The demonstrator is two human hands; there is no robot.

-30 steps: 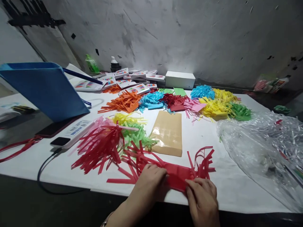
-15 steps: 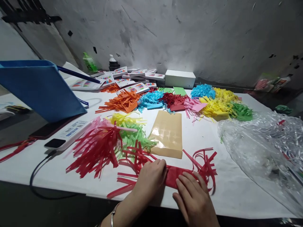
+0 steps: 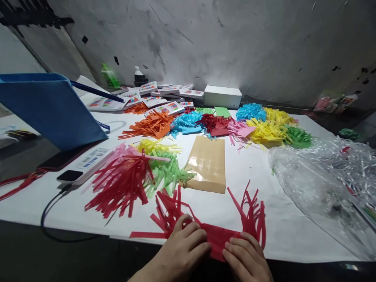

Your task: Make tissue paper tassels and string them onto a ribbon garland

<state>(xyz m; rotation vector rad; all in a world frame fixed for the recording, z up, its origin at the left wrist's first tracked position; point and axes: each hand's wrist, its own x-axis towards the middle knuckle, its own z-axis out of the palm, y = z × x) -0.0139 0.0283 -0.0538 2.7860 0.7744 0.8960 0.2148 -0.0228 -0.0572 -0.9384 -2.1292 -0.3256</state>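
Note:
A red fringed tissue-paper strip (image 3: 216,239), plain in the middle and cut into strips at both ends, lies at the table's front edge. My left hand (image 3: 185,246) has its fingers curled over the strip's left part. On the right part my right hand (image 3: 245,256) grips it, fingers bent over the top and thumb hidden. Beyond the strip is a flat tan sheet of clear round stickers (image 3: 210,166). A finished-looking red tassel (image 3: 123,188) rests to the left, on pink, yellow and light green tassels (image 3: 166,172).
Behind are orange (image 3: 149,125), blue and yellow tassels, several printed boxes (image 3: 167,100) and a white box (image 3: 222,97). A blue stand (image 3: 55,109) and a cabled white device (image 3: 82,166) occupy the left. Plastic bags of silvery strands (image 3: 311,188) cover the right.
Both hands have drawn the red fringed strip toward me, to the table's front edge. The left fingers now curl over it, and its right fringe stands more upright.

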